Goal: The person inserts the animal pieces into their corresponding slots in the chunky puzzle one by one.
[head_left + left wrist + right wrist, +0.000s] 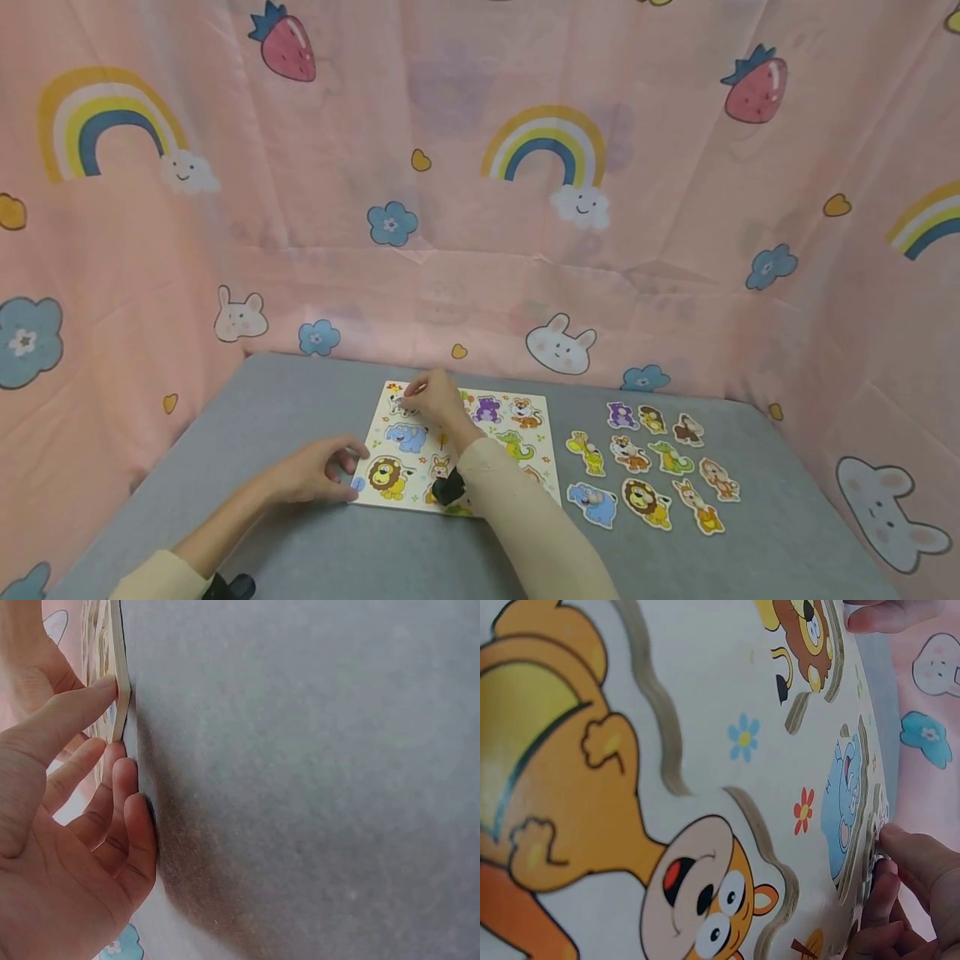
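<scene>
A wooden animal puzzle board (472, 421) lies on the grey table, with cut-out recesses showing printed animals. My left hand (318, 471) holds its near left corner; in the left wrist view the thumb (94, 697) lies against the board's edge and the other fingers curve round the corner. At the far left of the board, my right hand (438, 400) pinches a black-and-white zebra piece (397, 406) over its recess. The fingers partly hide that piece. In the right wrist view, the blue elephant recess (844, 806) and the kangaroo recess (577, 772) lie nearer the camera.
Right of the board, several loose animal pieces lie spread out, among them an elephant piece (592, 505), a lion piece (647, 503) and a crocodile piece (671, 457). A pink patterned curtain (480, 283) hangs behind the table (780, 508) and along its sides.
</scene>
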`<state>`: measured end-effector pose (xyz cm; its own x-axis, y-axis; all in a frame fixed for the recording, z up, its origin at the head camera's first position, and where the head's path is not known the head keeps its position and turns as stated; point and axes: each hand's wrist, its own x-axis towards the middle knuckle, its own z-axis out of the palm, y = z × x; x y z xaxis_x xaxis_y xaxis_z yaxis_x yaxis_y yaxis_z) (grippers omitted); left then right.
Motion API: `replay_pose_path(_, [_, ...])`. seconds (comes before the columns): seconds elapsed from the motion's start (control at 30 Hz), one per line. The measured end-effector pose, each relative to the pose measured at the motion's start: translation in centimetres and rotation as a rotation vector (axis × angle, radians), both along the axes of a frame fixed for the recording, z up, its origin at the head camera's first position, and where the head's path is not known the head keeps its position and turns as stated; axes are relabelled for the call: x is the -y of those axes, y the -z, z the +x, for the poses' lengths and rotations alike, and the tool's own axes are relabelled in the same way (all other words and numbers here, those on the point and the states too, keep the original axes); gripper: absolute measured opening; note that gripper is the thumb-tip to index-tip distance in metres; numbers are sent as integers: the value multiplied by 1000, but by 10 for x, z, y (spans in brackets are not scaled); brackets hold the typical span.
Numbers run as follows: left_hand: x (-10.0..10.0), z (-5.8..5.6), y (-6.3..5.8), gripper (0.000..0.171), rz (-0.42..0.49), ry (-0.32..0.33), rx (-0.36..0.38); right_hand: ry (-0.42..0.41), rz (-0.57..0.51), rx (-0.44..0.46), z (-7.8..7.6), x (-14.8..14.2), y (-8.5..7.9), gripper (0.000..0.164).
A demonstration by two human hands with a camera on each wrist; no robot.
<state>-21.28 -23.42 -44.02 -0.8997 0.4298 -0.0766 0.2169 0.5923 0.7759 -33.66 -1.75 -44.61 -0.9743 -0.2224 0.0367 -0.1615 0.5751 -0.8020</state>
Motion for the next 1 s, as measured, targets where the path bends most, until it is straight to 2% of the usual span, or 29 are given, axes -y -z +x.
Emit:
replay_pose_path(0.33, [0,0,0,48,2,14,-12,-2,44,-12,1,1,-5,11])
replay_pose_path(0.73, [0,0,0,49,4,21,-17,11,26,12,2,0,-3,11])
replay_pose_path(1.0, [1,-1,2,49,7,25,-19,12,65,-10,2,2,-2,12])
